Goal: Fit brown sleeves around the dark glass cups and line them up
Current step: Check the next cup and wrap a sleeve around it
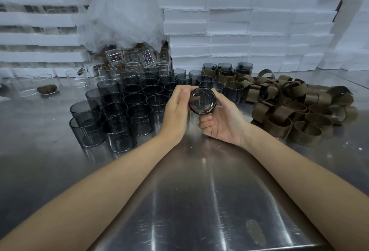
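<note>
Dark glass cup (202, 101), one, tipped toward camera: left hand (177, 110) and right hand (223, 119) both grip it, fingers curled; brown sleeves (279, 117) heaped at right

Polished steel on the table (199, 200), glossy, finely scratched, streaked with reflections. Smoky, see-through glass in the dark cups (137, 118), smooth and shiny at the rims; same tinted glass in the lifted cup (202, 100). Matt brown bands for the sleeves (299, 110), dull, whether card or leather-like impossible to tell. Clear glossy glass in the tumblers (129, 65). Matt white foam in the slabs (239, 31), rough-edged. Crinkled translucent plastic wrap (123, 11).
</note>
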A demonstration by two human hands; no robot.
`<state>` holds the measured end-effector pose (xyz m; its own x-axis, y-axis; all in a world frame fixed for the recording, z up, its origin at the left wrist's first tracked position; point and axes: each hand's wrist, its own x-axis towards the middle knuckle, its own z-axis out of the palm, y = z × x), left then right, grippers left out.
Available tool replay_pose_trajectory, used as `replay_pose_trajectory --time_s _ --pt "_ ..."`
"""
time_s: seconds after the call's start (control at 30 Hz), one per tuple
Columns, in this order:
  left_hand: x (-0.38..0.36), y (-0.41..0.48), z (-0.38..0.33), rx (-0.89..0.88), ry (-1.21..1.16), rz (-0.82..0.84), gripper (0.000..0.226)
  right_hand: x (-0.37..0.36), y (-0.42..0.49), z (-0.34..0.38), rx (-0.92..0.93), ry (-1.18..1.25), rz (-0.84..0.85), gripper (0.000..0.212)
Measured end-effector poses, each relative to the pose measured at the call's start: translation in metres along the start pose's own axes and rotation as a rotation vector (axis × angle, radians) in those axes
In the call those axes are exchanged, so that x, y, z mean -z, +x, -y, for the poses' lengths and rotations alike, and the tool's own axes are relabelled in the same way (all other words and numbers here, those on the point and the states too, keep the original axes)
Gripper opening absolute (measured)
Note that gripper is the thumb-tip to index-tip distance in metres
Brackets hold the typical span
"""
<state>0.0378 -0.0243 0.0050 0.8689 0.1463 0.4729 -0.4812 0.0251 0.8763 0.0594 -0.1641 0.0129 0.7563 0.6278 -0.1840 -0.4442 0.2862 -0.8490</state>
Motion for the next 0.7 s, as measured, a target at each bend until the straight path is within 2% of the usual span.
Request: replay_pose_trajectory --time_s 0.1,0.17,0.37,0.4,0.57,0.67,0.7 --pt "-0.004 -0.005 -0.001 -0.001 0.099 0.041 0.043 -0.003 -0.001 -0.001 -0.001 -0.001 0.037 0.051" --pt "-0.005 -0.006 0.001 -0.045 0.160 0.039 0.047 -0.003 0.000 -0.002 0.003 -0.008 0.050 0.054" --pt "-0.006 -0.005 -0.004 -0.128 0.196 -0.043 0.009 -0.002 0.002 -0.002 0.044 -0.161 0.055 0.053" --pt "-0.007 -0.005 -0.004 -0.131 0.188 -0.056 0.009 -0.002 0.002 -0.003 0.054 -0.176 0.060 0.053" --pt "-0.004 -0.004 -0.006 -0.139 0.123 -0.082 0.042 -0.006 0.001 -0.009 0.157 -0.227 0.092 0.064" --pt "-0.004 -0.006 -0.002 -0.200 0.192 0.045 0.040 -0.006 0.000 -0.011 0.253 -0.300 0.028 0.093" --pt "-0.005 -0.007 -0.002 -0.206 0.208 0.062 0.040 -0.005 0.001 -0.011 0.328 -0.377 -0.051 0.087"
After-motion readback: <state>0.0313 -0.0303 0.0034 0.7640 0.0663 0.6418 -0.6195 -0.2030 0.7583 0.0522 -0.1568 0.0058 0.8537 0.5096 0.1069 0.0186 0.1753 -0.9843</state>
